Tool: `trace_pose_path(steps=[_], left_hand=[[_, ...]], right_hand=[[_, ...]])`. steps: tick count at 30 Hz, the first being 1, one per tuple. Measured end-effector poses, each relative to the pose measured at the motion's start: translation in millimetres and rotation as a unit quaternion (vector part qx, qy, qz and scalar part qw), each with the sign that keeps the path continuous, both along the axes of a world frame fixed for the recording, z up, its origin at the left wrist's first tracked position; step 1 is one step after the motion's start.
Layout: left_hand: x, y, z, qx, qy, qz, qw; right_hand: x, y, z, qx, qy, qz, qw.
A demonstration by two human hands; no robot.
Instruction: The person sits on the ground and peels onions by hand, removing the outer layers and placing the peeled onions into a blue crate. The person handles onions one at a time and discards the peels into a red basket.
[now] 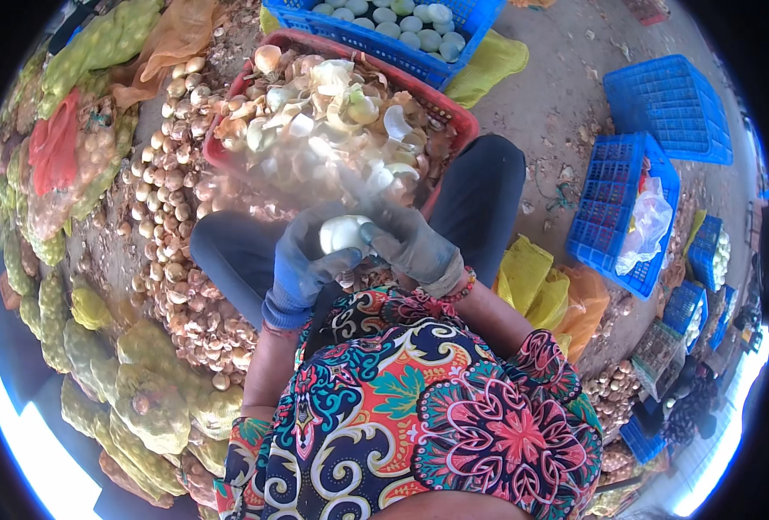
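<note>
A peeled white onion (338,235) sits between my two gloved hands, just above my lap. My left hand (306,250), in a blue-cuffed work glove, wraps around its left side. From the other side my right hand (417,246), in a grey soiled glove, grips it with the thumb on its surface. Whether a small knife is in the right hand cannot be seen. Beyond the hands, a red plastic crate (466,123) is heaped with onion skins (332,123). Behind it, a blue plastic crate (384,40) holds several peeled onions (410,25).
Unpeeled onions (163,188) lie spread on the floor to the left, near filled mesh sacks (144,403). On the right are blue crates (667,107), one holding a clear plastic bag (648,224), and yellow sacking (527,279). A person (687,396) is at the far right.
</note>
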State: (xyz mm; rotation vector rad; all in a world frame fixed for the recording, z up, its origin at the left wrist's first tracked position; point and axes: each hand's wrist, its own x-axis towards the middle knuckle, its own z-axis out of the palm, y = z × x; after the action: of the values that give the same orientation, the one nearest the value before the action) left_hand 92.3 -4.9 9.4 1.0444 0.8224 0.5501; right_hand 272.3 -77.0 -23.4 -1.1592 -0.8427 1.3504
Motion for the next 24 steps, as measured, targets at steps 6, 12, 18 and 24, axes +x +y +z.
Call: trace_pose_path(steps=[6,12,18,24], left_hand=[[-3,5,-2,0.01,-0.055,-0.028,0.998],[21,6,5,0.017,-0.111,0.016,0.994],[20,2,-7,0.057,0.03,0.076,0.995],[3,6,-13,0.085,0.006,0.009,0.996]], right_hand=[[-1,1,15,-0.101,0.19,-0.062,0.975],[-1,11,9,-0.039,0.105,-0.123,0.986],[3,12,13,-0.008,-0.025,-0.063,0.998],[0,14,10,-0.006,0.052,-0.019,0.998]])
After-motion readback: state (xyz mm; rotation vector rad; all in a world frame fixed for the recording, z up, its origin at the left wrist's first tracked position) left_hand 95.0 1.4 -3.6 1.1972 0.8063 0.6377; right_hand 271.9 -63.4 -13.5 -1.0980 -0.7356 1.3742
